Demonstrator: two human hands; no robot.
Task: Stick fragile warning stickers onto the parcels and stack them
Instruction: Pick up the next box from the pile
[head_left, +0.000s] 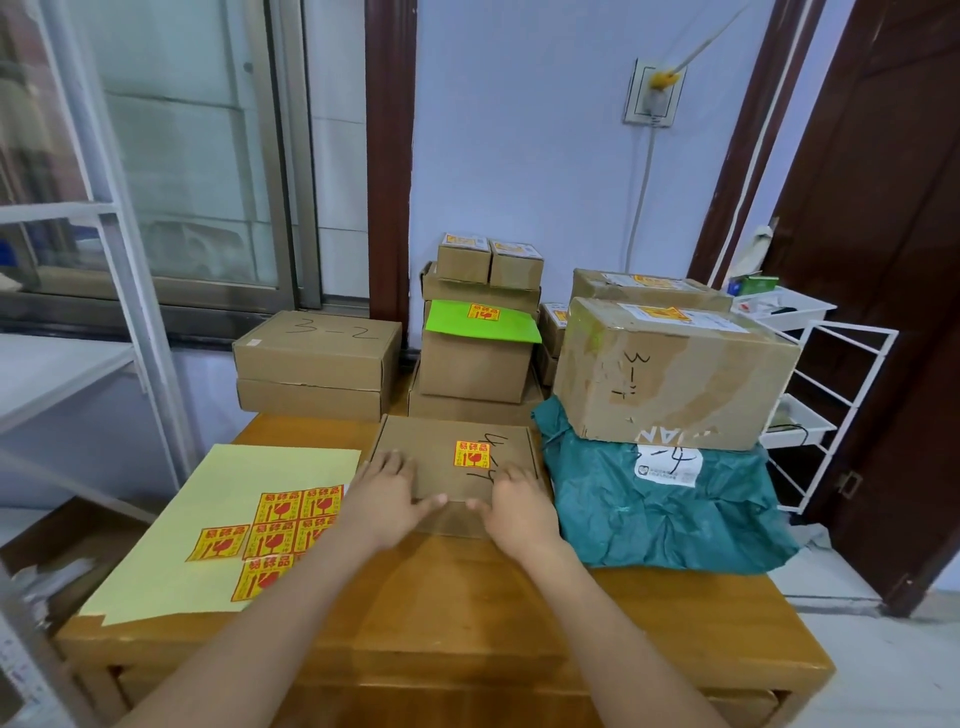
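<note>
A flat cardboard parcel (441, 457) lies on the wooden table (467, 613) with a red-and-yellow fragile sticker (472, 454) on its top beside black handwriting. My left hand (387, 499) grips its near left corner, fingers on top and thumb along the front edge. My right hand (519, 506) grips the near right corner the same way. To the left lies a pale yellow backing sheet (208, 499) carrying several more fragile stickers (280, 525).
Behind the parcel stand stacks of labelled cardboard boxes (475, 358), and two plain boxes (317, 364) sit at the back left. A large taped box (670, 374) rests on a teal bagged parcel (660, 509) to the right. A white wire rack (821, 405) stands at far right.
</note>
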